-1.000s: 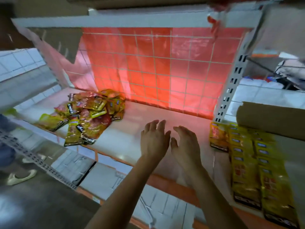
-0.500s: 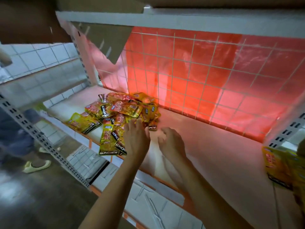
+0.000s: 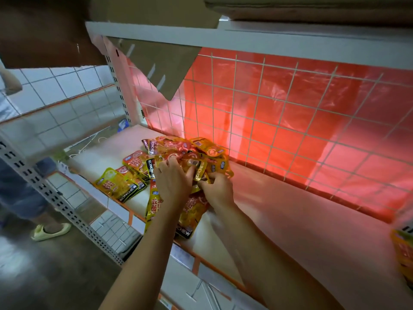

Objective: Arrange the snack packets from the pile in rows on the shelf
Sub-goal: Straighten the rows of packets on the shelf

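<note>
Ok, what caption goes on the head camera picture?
Left hand and right hand grab snack packets piled on the shelf.

Two bare arms reach in from the lower edge of the view, the left forearm (image 3: 143,249) rising steeply and the right forearm (image 3: 257,242) angling in from the right, converging at the wrists. The left hand (image 3: 173,183) lies palm down with its back to the camera. Its fingers (image 3: 166,163) are bent at the knuckles and dug into yellow-and-red foil snack packets (image 3: 138,163), and the thumb stretches out to the right. The right hand (image 3: 218,191), just beside it, is also palm down, its fingers curled tight round the edge of the same packets.
</note>
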`<state>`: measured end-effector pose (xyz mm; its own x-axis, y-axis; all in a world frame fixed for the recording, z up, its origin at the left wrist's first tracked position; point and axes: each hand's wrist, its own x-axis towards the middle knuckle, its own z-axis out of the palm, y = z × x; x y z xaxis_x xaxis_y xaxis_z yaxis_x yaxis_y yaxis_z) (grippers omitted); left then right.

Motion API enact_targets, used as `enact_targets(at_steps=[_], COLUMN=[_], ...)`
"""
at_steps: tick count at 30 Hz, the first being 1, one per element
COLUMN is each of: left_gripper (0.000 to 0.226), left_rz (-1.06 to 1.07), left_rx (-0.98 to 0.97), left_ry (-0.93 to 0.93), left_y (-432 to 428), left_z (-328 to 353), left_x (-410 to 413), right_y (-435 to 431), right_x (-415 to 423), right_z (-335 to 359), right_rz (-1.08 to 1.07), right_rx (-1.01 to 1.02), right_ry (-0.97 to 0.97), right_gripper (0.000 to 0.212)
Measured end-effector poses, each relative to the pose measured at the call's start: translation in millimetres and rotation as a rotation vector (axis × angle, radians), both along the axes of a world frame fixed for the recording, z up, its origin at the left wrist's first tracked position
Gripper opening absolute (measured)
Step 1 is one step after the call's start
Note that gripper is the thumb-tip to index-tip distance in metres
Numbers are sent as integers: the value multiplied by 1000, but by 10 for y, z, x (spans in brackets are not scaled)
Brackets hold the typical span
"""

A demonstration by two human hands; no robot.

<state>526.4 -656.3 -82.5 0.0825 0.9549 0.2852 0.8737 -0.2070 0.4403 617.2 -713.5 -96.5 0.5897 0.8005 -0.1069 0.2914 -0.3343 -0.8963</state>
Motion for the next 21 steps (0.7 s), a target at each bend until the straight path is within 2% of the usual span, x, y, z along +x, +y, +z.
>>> enact_targets(at_steps=[3, 5, 7, 10, 12, 14, 16, 17, 19, 21], left_gripper=[50, 41, 33, 34, 34, 33, 50, 60, 68, 64], left_rz=[-57, -137, -187, -218, -303, -404, -426, -425, -432, -452], left_rx=[71, 117, 130, 100, 31, -129, -355, -425, -471, -506], left_ry=[50, 5, -90, -314, -469, -699, -969, -1036, -1017, -959], left_y=[-10, -47, -119, -268, -372, -471, -573, -618, -724, -866], left_z=[-5, 45, 107, 196, 239, 248, 286, 295, 282, 254], left_x=[34, 92, 155, 229, 266, 329, 437, 501, 638, 771], right_y=[12, -25, -83, -223, -341, -480, -652, -747, -922, -1076], right_x=[-10, 5, 47, 145, 230, 314, 417, 469, 574, 669], right_z=[-1, 26, 61, 155, 195, 234, 263, 277, 286, 260], right_rz=[-65, -100, -101, -72, -61, -39, -21, -14, 9, 50], right_rx=[96, 202, 298, 387, 454, 539, 589, 594, 571, 526], right_ry=[174, 248, 302, 336, 360, 417, 417, 386, 315, 268], right_gripper=[17, 20, 18, 21, 23, 24, 25, 25, 37, 54])
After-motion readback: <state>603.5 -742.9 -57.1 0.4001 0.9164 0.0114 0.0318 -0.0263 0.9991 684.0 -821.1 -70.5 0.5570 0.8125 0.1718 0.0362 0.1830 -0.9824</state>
